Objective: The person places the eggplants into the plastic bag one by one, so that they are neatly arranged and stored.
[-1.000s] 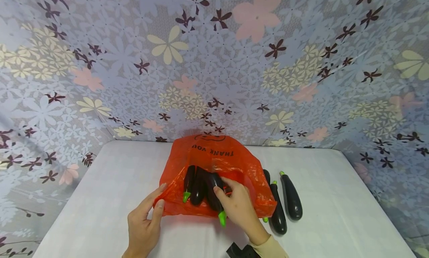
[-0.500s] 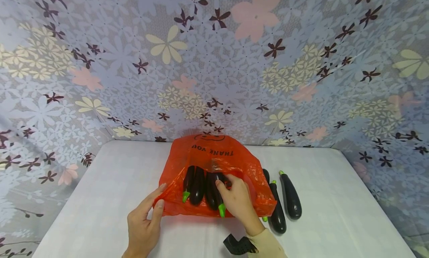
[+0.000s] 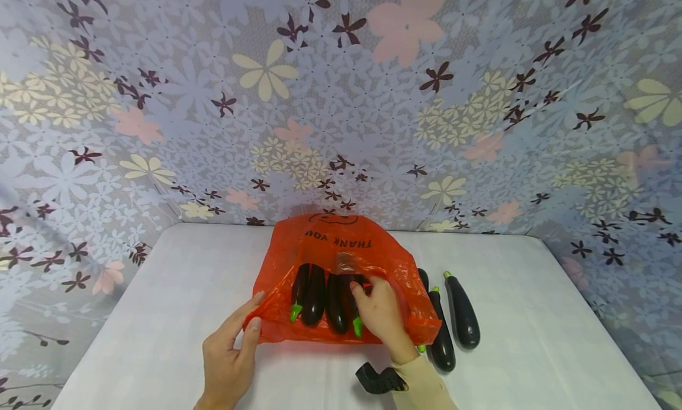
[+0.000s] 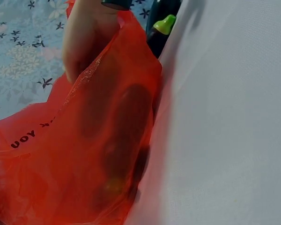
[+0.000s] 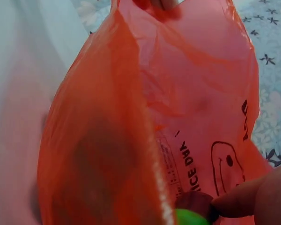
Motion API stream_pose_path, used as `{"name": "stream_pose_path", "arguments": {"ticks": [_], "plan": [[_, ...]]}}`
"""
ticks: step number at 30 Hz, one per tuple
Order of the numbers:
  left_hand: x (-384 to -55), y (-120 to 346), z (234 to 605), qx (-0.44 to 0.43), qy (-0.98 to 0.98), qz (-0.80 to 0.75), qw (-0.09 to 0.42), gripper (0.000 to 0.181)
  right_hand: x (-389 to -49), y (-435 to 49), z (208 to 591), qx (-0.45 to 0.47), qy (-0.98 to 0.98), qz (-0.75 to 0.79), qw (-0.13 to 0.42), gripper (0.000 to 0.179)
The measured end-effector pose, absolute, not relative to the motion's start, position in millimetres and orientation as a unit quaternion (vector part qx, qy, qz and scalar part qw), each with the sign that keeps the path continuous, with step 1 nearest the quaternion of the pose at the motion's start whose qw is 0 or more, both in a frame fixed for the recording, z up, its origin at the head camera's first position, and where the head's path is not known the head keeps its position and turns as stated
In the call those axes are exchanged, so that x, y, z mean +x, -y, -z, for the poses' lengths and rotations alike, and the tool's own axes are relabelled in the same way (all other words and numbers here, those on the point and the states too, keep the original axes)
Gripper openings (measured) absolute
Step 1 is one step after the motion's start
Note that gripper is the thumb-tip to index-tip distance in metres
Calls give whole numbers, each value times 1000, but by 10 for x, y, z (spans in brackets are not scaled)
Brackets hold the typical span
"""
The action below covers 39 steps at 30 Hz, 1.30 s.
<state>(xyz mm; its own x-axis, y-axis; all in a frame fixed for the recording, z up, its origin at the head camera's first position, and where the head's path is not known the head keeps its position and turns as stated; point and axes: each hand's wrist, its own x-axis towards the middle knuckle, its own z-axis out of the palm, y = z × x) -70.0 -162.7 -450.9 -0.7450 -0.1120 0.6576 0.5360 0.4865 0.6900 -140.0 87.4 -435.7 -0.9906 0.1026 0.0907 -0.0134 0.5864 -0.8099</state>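
A red plastic bag (image 3: 285, 244) printed "THANK YOU" lies on the table with its mouth toward me. My left hand (image 3: 229, 354) pinches the left edge of that mouth between thumb and fingers. Inside lie several dark eggplants (image 3: 314, 297) side by side, their green caps toward me where visible. Reaching into the right part of the mouth, my right hand (image 3: 380, 312) holds the rightmost eggplant (image 3: 349, 303); its fingertips are partly hidden. In the right wrist view, the thumb (image 5: 239, 199) touches this eggplant beside its green cap (image 5: 191, 217).
Right of the bag, one eggplant (image 3: 463, 315) lies apart on the white tabletop (image 3: 533, 339). Another eggplant (image 3: 441, 339) lies closer to the bag, and a third eggplant (image 3: 423, 278) is mostly hidden behind it. A flower-patterned cloth (image 3: 341, 126) surrounds the table's back and sides.
My right hand has lowered the eggplant into the bag, from lying across the others to beside them on the right. My left hand has stayed at the bag's edge.
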Motion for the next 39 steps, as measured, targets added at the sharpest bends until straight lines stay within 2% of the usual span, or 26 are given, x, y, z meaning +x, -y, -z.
{"name": "stream_pose_path", "arguments": {"ticks": [23, 39], "plan": [[-690, 1616, 4520, -123, 800, 490, 324, 36, -1489, -902, 4561, -49, 894, -444, 49, 21], [-701, 1609, 4538, -148, 787, 488, 348, 36, -1570, -890, 4659, -54, 912, -403, 54, 19]]}}
